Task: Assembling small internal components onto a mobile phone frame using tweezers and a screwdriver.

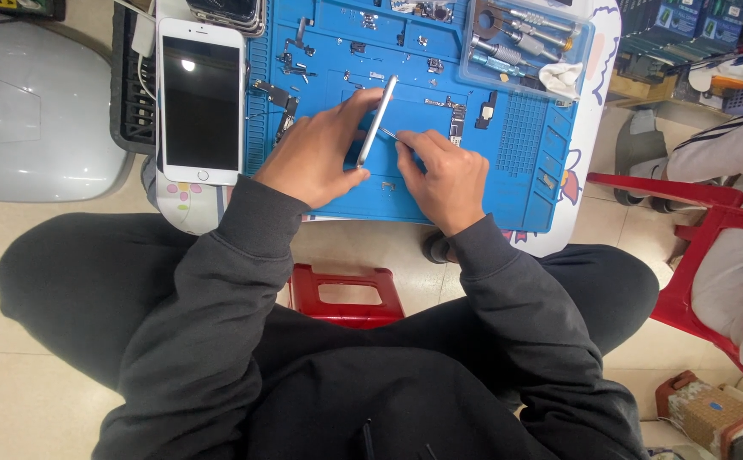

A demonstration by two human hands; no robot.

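We see a slim silver phone shell (377, 121) stood up on its long edge over the blue work mat (439, 183), tilted slightly. The left hand (320, 153) grasps it, thumb on the near face and fingers wrapped over the far one. The right hand (444, 175) pinches thin metal tweezers (388, 134), whose tip touches the shell's inner side.

We judge the grip as the first risk: the shell balances on a narrow edge, so if the left hand loosens, it can tip flat onto the small loose parts beneath. The tweezer tip works close against the shell, and a slip could scratch it or flick a tiny piece off the mat, where it would be hard to find. A circuit board (457, 125) and several small black and metal parts (279, 98) lie scattered unsecured on the mat, so a sweep of a sleeve could scatter them.

At the mat's far right corner stands a clear plastic tray (584, 43) holding screwdrivers (507, 38), a few other small tools and a white wad of something soft. A white phone (201, 100) lies face up, screen dark, on the table (597, 111) just beside the mat's left edge. A red stool (346, 294) stands below, and a red chair (712, 238) with another person's sleeve stands to the right.
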